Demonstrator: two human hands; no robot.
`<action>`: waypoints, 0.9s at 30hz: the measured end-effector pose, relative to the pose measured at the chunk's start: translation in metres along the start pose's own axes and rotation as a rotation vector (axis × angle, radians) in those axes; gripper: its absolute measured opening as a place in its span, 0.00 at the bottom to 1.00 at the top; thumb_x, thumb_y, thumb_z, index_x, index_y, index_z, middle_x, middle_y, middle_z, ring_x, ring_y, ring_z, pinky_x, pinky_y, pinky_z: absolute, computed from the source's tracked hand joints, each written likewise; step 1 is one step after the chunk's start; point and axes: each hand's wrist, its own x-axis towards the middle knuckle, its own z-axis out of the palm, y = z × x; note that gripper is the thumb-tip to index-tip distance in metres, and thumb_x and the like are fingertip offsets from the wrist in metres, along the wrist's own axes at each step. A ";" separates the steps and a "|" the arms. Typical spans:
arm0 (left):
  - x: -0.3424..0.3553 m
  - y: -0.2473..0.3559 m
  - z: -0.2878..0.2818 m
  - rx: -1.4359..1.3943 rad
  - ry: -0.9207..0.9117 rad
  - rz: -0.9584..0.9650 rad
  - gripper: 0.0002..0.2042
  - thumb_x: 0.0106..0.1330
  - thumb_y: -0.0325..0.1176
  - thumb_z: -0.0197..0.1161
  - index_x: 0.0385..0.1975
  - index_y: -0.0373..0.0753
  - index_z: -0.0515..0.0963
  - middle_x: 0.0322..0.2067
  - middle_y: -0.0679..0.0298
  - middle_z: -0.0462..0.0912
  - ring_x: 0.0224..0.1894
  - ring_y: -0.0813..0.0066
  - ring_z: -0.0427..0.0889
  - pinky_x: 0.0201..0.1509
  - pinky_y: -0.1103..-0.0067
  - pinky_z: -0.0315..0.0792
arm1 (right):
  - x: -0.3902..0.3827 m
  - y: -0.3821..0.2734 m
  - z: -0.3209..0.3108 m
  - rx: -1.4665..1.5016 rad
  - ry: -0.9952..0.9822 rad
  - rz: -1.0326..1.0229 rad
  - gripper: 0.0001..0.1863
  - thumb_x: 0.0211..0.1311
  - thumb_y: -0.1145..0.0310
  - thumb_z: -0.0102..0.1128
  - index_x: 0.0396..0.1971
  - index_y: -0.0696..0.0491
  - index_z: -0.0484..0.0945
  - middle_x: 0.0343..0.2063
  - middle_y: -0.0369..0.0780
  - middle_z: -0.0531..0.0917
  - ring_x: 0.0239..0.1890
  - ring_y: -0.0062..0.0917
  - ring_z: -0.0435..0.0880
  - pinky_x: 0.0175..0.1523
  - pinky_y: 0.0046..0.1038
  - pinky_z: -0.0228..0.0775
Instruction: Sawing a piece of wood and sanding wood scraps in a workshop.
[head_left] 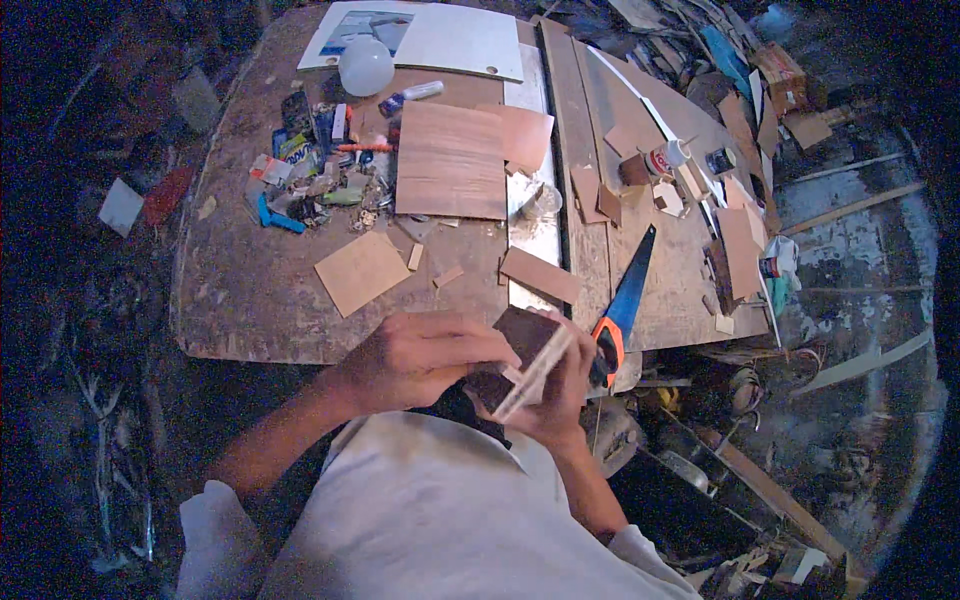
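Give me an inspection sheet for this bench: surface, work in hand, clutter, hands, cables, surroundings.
Surface: workbench has a scuffed, stained wooden top.
Work in hand: brown wooden piece with a pale edge, held up at the bench's near side.
Clutter: heap of small items on the left; wooden panel right of it; pale wood square nearer; handsaw lying right of the work, orange-and-black handle toward the near edge.
Hands: right hand grips the piece; left hand has its fingers at the piece, grip unclear.
Cables: nothing certain; the picture is too grainy below the bench.
Surroundings: dim; wood strips and a cardboard box on the right.
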 end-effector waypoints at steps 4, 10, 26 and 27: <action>-0.003 -0.011 0.001 -0.006 -0.020 -0.100 0.14 0.55 0.21 0.66 0.42 0.41 0.83 0.40 0.62 0.86 0.43 0.65 0.86 0.46 0.73 0.81 | -0.004 -0.007 0.001 0.214 0.184 -0.015 0.60 0.25 0.53 0.86 0.60 0.62 0.61 0.52 0.48 0.70 0.55 0.40 0.72 0.59 0.39 0.69; -0.006 -0.011 -0.003 -0.025 0.002 -0.079 0.14 0.56 0.20 0.65 0.42 0.41 0.83 0.40 0.62 0.85 0.42 0.64 0.86 0.47 0.72 0.81 | -0.001 -0.016 -0.003 0.108 0.115 0.052 0.58 0.25 0.54 0.86 0.59 0.61 0.62 0.53 0.49 0.72 0.56 0.42 0.72 0.60 0.41 0.66; -0.122 -0.180 0.008 0.083 -0.004 -1.061 0.12 0.65 0.35 0.66 0.44 0.36 0.81 0.40 0.53 0.85 0.41 0.70 0.86 0.47 0.74 0.79 | -0.049 0.045 0.075 0.395 -0.015 0.418 0.57 0.36 0.68 0.82 0.68 0.58 0.54 0.58 0.43 0.65 0.62 0.34 0.68 0.67 0.38 0.64; -0.122 -0.183 0.016 0.128 0.045 -0.940 0.12 0.63 0.33 0.66 0.45 0.36 0.81 0.42 0.53 0.84 0.44 0.65 0.85 0.49 0.73 0.79 | -0.057 0.047 0.071 0.374 -0.025 0.483 0.57 0.36 0.69 0.81 0.68 0.58 0.54 0.58 0.42 0.64 0.62 0.33 0.68 0.67 0.38 0.64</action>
